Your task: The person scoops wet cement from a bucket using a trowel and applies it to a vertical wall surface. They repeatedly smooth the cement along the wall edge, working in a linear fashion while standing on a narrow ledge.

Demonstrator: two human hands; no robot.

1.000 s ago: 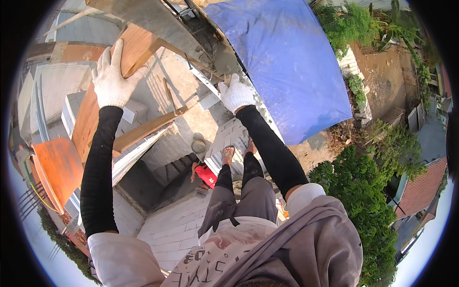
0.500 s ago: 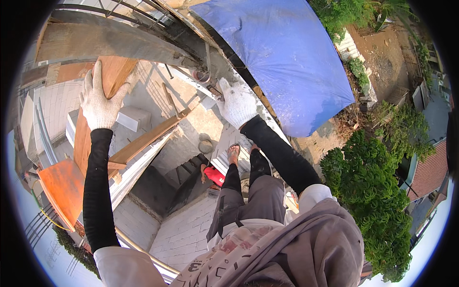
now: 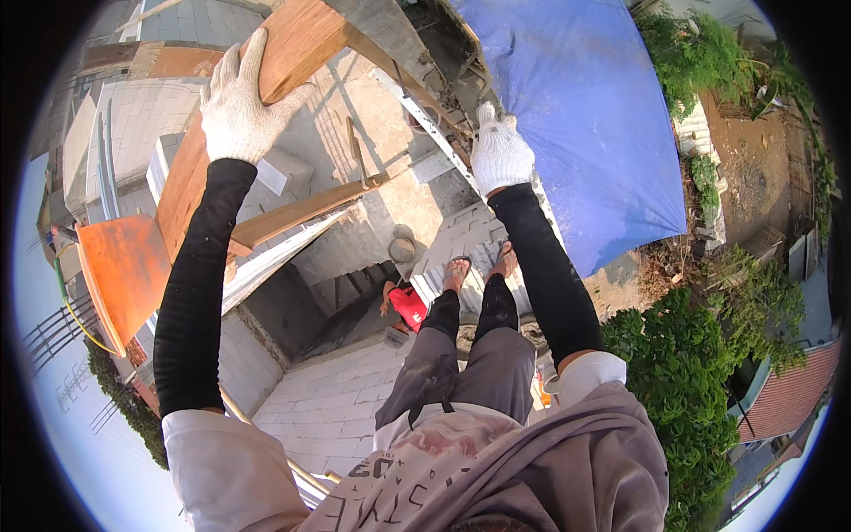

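Note:
My left hand [image 3: 238,111], in a white knitted glove, lies on a long reddish-brown wooden board [image 3: 306,40] with its fingers and thumb spread. The board runs from the top of the view down past my wrist. My right hand [image 3: 503,152], also gloved, is closed at the narrow wall top beside a blue tarp [image 3: 576,115]. A small greyish thing shows by its fingertips, too hidden to name. Both arms reach forward, well apart.
My bare feet stand on stacked pale blocks [image 3: 456,230], high above the ground. Below is a person in a red shirt [image 3: 409,308]. A narrow plank [image 3: 301,213] and an orange panel [image 3: 124,275] lie left. A leafy tree [image 3: 674,381] stands right.
My right hand has moved right and farther out, up to the tarp's edge. My left hand is farther out on the board. The wide grey-brown panel no longer spans the upper left.

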